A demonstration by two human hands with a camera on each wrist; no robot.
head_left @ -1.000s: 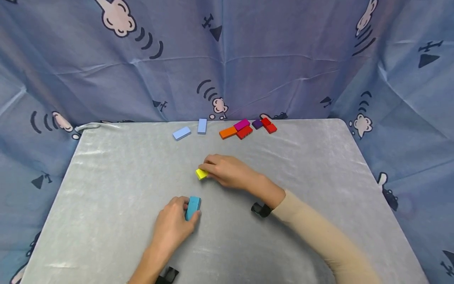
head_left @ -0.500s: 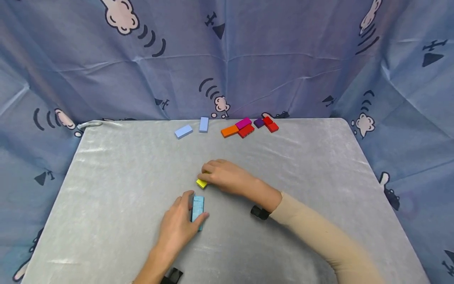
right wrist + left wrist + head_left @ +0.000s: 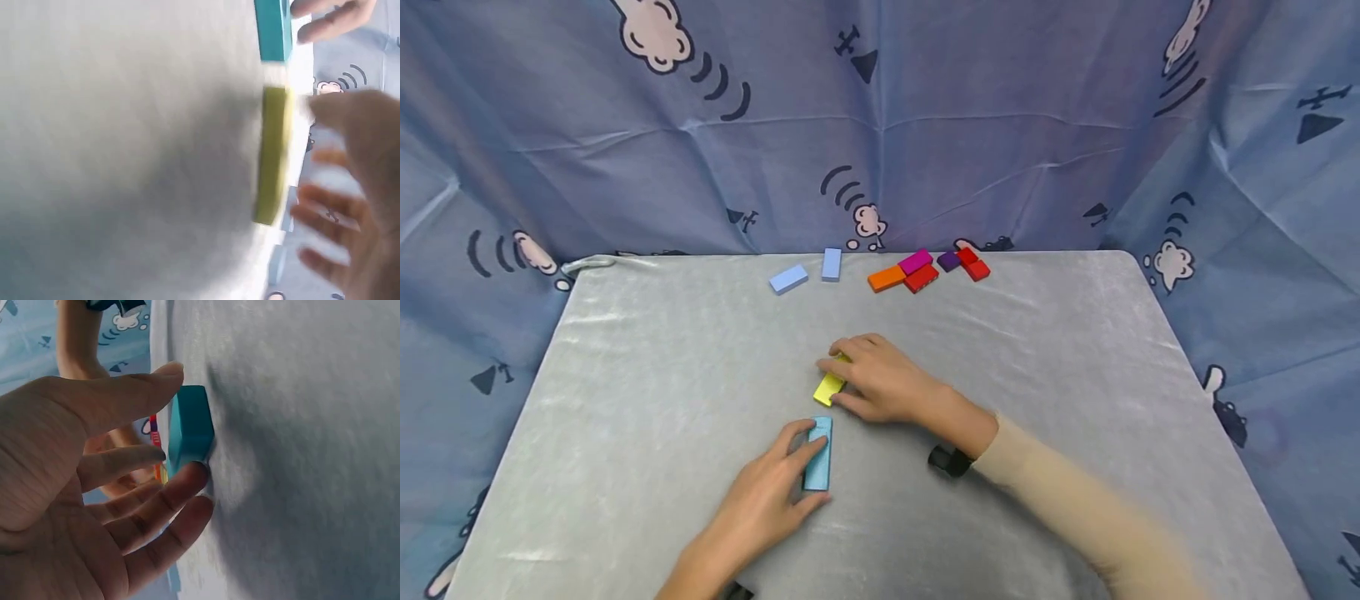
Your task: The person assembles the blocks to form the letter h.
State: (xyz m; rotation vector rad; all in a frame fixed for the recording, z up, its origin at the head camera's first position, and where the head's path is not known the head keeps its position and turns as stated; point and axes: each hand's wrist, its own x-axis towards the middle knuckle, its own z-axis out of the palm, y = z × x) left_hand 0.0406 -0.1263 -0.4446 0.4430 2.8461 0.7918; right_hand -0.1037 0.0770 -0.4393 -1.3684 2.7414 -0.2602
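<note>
A turquoise block [image 3: 818,468] lies on the cloth-covered table in front of the person, its long side pointing away. The left hand [image 3: 752,500] is loosely spread over it, fingertips overlapping its far part and thumb beside its near end. In the left wrist view the fingers lie relaxed around the turquoise block [image 3: 192,422]. Just beyond it, a yellow block [image 3: 829,389] lies slanted, partly hidden under the right hand [image 3: 883,382]. The right wrist view, somewhat blurred, shows the right hand [image 3: 365,200] with spread fingers apart from the yellow block [image 3: 272,156].
Two light blue blocks [image 3: 788,279] lie near the table's far edge. To their right are an orange block [image 3: 886,278], a magenta block [image 3: 916,262], a red block [image 3: 921,278], a purple block [image 3: 948,262] and more red pieces [image 3: 977,268]. A patterned curtain [image 3: 985,125] hangs behind.
The turquoise block has shifted slightly right and straightened, and the left hand's hold has loosened. The yellow block has come nearer the turquoise one, and the right hand's fingers have spread off it.
</note>
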